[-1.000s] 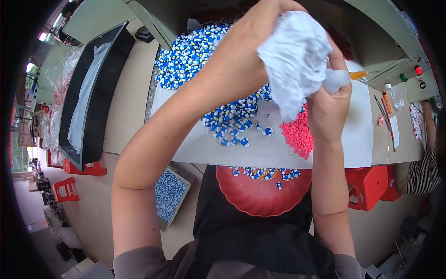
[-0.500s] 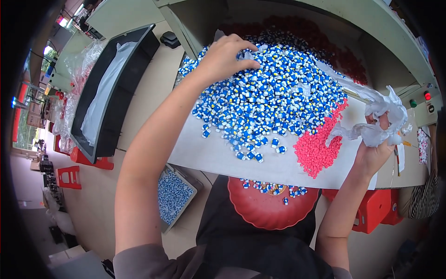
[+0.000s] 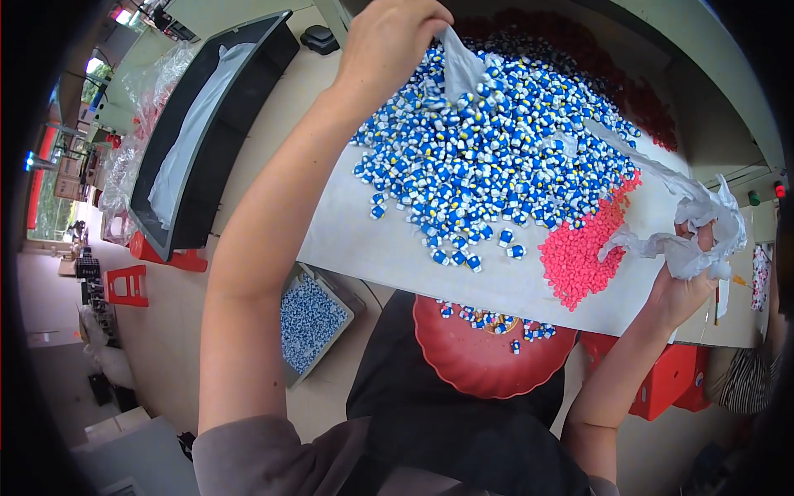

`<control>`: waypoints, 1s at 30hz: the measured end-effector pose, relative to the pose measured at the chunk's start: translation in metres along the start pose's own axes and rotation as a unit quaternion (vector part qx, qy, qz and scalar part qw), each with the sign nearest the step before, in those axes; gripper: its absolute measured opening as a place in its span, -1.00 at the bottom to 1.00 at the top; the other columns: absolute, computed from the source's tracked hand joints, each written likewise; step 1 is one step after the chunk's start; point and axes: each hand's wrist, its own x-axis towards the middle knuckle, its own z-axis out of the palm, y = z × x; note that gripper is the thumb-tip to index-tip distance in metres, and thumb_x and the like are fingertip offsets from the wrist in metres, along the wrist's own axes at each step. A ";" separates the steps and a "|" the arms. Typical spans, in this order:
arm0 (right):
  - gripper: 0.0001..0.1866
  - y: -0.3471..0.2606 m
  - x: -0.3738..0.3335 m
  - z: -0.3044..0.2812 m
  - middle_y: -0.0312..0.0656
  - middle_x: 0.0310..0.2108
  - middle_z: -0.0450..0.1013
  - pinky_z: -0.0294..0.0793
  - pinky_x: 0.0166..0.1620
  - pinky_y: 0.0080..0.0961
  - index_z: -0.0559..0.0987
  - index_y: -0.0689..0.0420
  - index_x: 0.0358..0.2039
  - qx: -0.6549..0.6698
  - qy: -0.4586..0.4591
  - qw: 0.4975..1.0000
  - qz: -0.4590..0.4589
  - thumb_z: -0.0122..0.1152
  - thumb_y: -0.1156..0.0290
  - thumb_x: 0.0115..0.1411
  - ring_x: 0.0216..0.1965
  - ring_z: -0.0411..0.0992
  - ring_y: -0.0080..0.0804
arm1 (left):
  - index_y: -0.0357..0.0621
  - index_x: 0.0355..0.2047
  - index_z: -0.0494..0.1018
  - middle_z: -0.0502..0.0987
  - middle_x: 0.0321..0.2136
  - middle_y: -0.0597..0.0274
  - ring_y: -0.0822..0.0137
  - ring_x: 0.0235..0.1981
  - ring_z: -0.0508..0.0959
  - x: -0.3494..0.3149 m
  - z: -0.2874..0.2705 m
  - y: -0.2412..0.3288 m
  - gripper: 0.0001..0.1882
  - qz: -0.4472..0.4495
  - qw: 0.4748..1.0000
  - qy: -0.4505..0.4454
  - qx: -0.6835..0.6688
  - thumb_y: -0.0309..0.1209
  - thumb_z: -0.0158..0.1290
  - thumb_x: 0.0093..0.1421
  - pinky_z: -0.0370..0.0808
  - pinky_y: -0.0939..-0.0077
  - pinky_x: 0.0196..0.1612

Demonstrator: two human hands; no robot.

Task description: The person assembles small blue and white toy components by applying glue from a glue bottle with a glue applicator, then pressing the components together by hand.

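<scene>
My left hand (image 3: 390,41) is raised over the far left of a heap of small blue-and-white figure-like pieces (image 3: 496,157). Between its thumb and fingers hangs a thin whitish sheet scrap (image 3: 461,70), its lower end at the heap. At the right, my right hand (image 3: 682,289) is closed around a crumpled bundle of thin white sheet (image 3: 711,227). One strip of that bundle trails left across the heap's edge, and another curls over a pile of small pink pieces (image 3: 579,260). White paper (image 3: 356,240) lies under both piles.
A scalloped red plate (image 3: 496,364) with some pieces rests at my lap. Below the table's left stands a bin (image 3: 310,322) of small blue-and-white pieces. A long black tray (image 3: 223,140) with a white sheet is at the left; red stools (image 3: 662,380) stand at the right.
My left hand has risen up and away from the heap, drawing the whitish scrap out with it. My right hand keeps its bundle. The view has shifted slightly.
</scene>
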 end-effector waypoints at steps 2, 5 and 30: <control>-0.65 -0.001 0.000 0.002 -0.08 -0.15 0.28 0.25 -0.08 -0.26 0.28 0.27 -0.12 -0.006 0.018 1.000 -0.010 -0.04 0.55 0.03 -0.13 0.28 -0.33 | -0.19 -0.29 0.27 0.40 -0.36 0.05 0.17 -0.31 0.43 0.004 -0.014 -0.001 -0.76 -0.174 0.967 -0.031 -0.183 -0.46 -0.05 -0.01 0.33 0.49 -0.26; -0.65 -0.004 -0.003 0.004 -0.08 -0.16 0.28 0.26 -0.09 -0.25 0.28 0.26 -0.11 -0.014 0.008 1.000 -0.009 -0.04 0.55 0.03 -0.13 0.28 -0.33 | -0.26 -0.35 0.31 0.46 -0.36 0.07 0.33 -0.34 0.47 -0.015 -0.001 -0.029 -0.85 -0.291 0.848 0.099 -0.432 -0.47 -0.18 0.09 0.40 0.52 -0.31; -0.75 -0.010 0.029 0.034 -0.23 -0.33 0.34 0.31 -0.25 -0.70 0.32 0.27 -0.29 0.076 -0.032 0.996 0.043 -0.04 0.67 -0.05 -0.33 0.33 -0.60 | -0.16 -0.42 0.43 0.46 -0.53 0.20 0.22 -0.43 0.40 0.041 -0.027 0.043 -0.79 -0.069 0.994 -0.029 -0.083 -0.30 -0.07 0.01 0.33 0.43 -0.36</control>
